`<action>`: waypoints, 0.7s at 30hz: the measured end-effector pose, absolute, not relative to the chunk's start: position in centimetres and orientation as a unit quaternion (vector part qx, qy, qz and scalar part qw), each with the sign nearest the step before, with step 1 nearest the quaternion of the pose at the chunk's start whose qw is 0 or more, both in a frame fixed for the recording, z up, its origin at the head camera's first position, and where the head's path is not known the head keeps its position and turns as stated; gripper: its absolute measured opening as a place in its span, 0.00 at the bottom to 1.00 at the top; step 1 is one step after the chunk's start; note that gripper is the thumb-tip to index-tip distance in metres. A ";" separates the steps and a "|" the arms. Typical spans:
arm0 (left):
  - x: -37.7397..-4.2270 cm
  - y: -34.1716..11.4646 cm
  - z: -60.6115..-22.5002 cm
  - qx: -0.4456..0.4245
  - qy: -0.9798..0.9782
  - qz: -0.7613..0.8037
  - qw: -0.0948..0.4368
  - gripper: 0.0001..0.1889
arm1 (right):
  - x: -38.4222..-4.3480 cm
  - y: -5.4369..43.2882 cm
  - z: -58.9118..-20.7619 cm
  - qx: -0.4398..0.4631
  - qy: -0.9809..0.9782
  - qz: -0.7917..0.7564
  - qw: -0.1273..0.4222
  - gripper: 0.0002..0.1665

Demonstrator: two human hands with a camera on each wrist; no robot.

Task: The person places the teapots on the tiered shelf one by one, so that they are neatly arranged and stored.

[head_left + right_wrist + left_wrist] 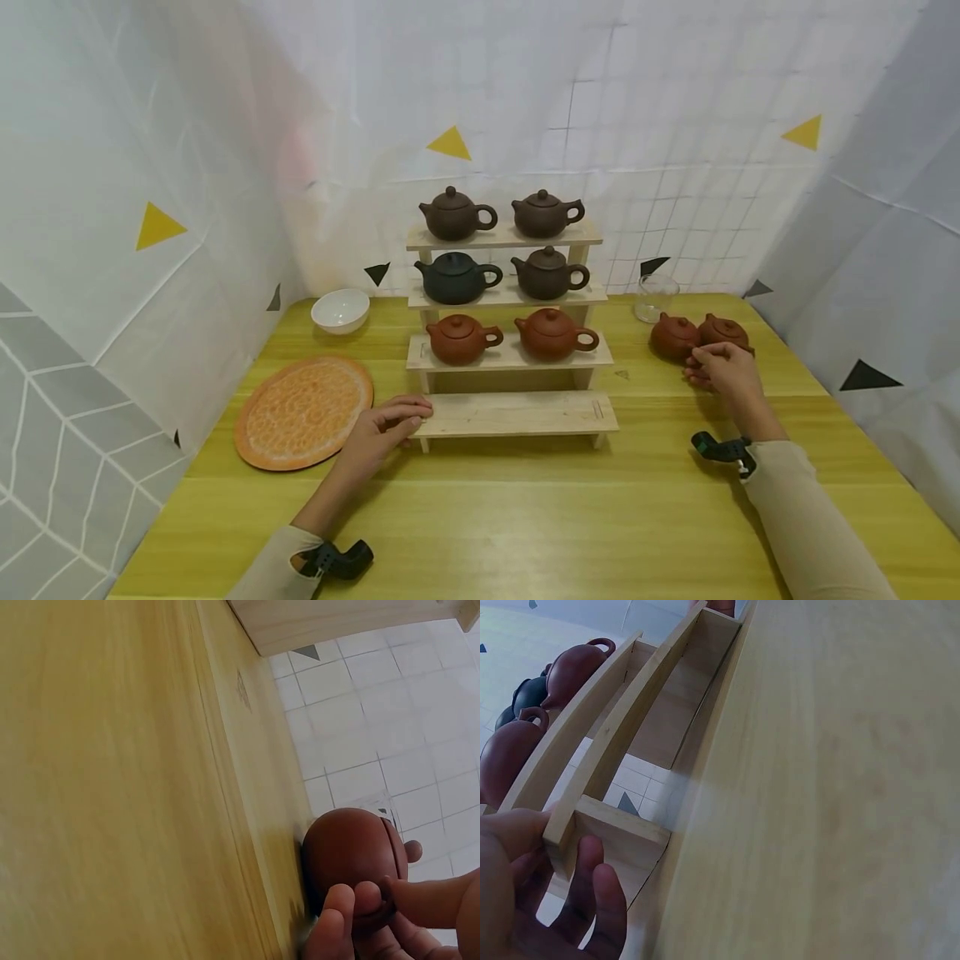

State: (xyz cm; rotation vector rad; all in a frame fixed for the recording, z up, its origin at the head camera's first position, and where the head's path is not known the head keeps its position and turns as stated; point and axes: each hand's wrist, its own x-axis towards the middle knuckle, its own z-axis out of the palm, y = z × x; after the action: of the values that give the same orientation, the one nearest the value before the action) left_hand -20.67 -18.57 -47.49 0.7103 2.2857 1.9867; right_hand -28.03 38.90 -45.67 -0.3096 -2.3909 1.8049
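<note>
My left hand point(382, 429) grips the left end of the lowest board of a wooden tiered stand point(517, 414), with fingers partly under the board in the left wrist view. At the right, my right hand point(727, 375) pinches the handle of a reddish-brown teapot point(349, 851) between thumb and fingers. That teapot point(673, 335) sits upright on the table, close beside a second reddish-brown teapot point(723, 332). Two red-brown teapots, one on the left point(459, 337) and one on the right point(551, 333), stand on the tier above the bare lowest board.
Higher tiers hold a dark green teapot point(456, 277) and several dark brown teapots point(543, 214). A white bowl point(341, 312) and a round orange mat point(303, 412) lie left of the stand. Behind the right-hand teapots stands a clear glass cup point(654, 298). Patterned curtains surround the wooden table point(510, 533).
</note>
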 end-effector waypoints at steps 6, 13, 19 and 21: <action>-20.7 -18.6 -47.6 0.227 0.736 0.637 0.014 0.11 | -27.9 38.8 -45.8 -0.113 -0.791 0.597 0.074 0.18; -20.7 -18.6 -47.6 0.227 0.738 0.635 0.013 0.11 | -28.1 39.0 -45.6 -0.122 -0.784 0.606 0.058 0.19; -20.7 -18.6 -47.6 0.229 0.737 0.636 0.010 0.11 | -28.1 38.9 -45.7 -0.119 -0.784 0.605 0.067 0.21; -20.7 -18.6 -47.6 0.230 0.737 0.636 0.010 0.11 | -28.1 38.8 -45.8 -0.122 -0.779 0.610 0.074 0.19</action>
State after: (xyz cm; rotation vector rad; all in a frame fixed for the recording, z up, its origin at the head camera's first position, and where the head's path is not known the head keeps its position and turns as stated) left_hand -20.74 -18.62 -47.64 0.7165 2.3002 1.9852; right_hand -28.10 38.82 -45.85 -0.3652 -2.3390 1.8320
